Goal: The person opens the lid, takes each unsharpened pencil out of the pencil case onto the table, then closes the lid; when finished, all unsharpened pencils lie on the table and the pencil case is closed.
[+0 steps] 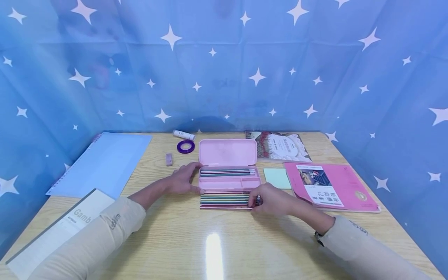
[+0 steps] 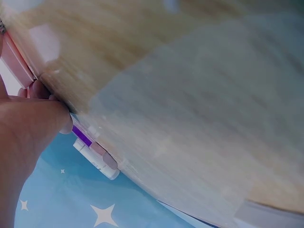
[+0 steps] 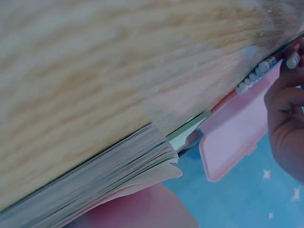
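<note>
A pink pencil case [image 1: 218, 180] lies with its lid [image 1: 227, 152] folded back. Several pencils [image 1: 225, 172] fill its rear compartment. My left hand [image 1: 182, 179] holds the left side of the case, thumb at the front corner and fingers at the rear. In front of the case, a row of pencils [image 1: 224, 199] lies side by side on the table. At their right ends, my right hand [image 1: 271, 199] pinches a pencil; its white eraser end [image 3: 293, 61] shows between the fingers in the right wrist view, apart from the other eraser ends [image 3: 251, 77].
Behind the left hand are a sharpener [image 1: 169, 159], a purple tape roll [image 1: 186, 146] and a white glue stick [image 1: 184, 135]. A blue notebook [image 1: 108, 159] and a white notebook [image 1: 87, 214] lie left. Sticky notes [image 1: 276, 178], a pink book [image 1: 344, 182] and a patterned book [image 1: 280, 146] lie right.
</note>
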Demonstrator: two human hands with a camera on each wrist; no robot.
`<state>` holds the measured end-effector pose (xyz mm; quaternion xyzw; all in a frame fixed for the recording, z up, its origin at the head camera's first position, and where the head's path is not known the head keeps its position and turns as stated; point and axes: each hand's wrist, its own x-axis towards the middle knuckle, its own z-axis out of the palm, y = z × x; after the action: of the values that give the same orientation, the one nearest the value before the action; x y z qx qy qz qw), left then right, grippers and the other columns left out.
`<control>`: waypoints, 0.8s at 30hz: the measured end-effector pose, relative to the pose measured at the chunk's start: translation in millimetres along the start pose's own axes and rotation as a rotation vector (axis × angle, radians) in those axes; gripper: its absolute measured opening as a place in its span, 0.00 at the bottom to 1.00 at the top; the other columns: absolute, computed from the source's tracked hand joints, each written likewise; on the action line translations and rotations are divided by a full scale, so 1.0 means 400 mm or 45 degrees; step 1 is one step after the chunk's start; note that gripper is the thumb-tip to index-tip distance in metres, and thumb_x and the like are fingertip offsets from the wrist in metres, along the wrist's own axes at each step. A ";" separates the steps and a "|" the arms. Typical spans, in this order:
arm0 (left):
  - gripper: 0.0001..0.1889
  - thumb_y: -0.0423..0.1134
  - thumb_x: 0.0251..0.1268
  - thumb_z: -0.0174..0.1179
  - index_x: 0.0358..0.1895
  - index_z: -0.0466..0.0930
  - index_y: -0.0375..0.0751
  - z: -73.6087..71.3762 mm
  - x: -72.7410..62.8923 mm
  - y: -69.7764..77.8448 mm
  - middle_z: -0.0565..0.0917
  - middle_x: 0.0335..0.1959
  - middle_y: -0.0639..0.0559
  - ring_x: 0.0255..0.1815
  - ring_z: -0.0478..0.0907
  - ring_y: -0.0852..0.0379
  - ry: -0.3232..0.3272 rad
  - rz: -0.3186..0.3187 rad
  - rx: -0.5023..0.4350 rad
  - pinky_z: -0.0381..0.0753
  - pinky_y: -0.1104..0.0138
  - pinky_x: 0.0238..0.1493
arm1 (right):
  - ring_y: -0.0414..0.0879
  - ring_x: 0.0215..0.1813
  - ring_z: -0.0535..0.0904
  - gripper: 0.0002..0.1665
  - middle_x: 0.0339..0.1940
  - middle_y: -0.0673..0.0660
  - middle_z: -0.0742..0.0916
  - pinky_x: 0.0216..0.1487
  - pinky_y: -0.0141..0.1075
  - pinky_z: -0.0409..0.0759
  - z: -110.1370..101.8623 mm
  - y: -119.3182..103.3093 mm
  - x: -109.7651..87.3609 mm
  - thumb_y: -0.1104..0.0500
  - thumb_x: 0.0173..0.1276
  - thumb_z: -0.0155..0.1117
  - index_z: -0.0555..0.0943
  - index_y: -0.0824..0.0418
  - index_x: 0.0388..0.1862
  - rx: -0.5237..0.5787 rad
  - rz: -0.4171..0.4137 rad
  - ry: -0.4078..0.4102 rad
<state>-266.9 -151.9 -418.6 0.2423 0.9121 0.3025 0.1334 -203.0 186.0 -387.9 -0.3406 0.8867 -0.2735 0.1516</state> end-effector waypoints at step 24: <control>0.49 0.60 0.51 0.72 0.73 0.58 0.46 0.001 0.003 -0.004 0.66 0.70 0.48 0.70 0.60 0.45 0.001 0.002 0.002 0.54 0.42 0.68 | 0.40 0.31 0.75 0.10 0.26 0.43 0.81 0.33 0.33 0.76 -0.014 0.008 0.004 0.65 0.55 0.75 0.82 0.53 0.29 -0.119 0.070 0.065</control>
<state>-268.4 -152.2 -419.8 0.2431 0.9122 0.3019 0.1325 -208.4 189.0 -385.3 -0.3157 0.9112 -0.2358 0.1204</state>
